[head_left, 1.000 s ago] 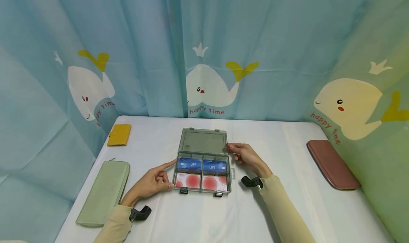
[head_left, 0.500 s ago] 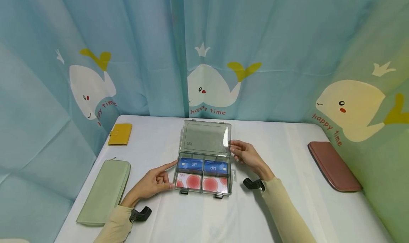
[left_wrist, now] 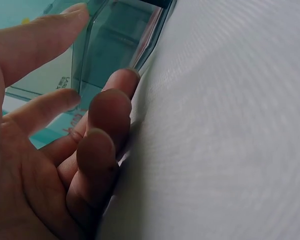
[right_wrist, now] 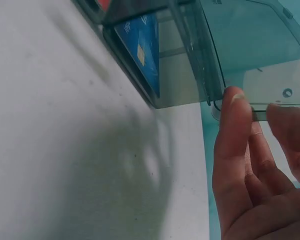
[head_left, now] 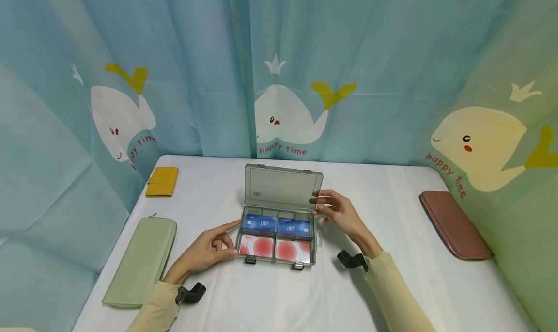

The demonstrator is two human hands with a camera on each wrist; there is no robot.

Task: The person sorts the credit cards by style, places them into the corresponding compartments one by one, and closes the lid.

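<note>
At table centre, my left hand (head_left: 208, 250) braces the organiser box (head_left: 276, 239) at its 9 o'clock wall with straight index and thumb. My right hand (head_left: 337, 214) pinches the raised lid (head_left: 282, 187) at 3 o'clock; I judge a slow, hinge-following swing best. The front latches are too small to read.

Readable text. The two blue cards (head_left: 276, 225) in the far row of the clear compartment box (head_left: 279, 214) each carry the white letters "VIP"; the right-hand card shows them upside down. Each whale (head_left: 285, 118) printed on the blue curtain (head_left: 348, 55) carries the red words "happy time". A small mark on the box lid (head_left: 282, 186) is too small to read.
</note>
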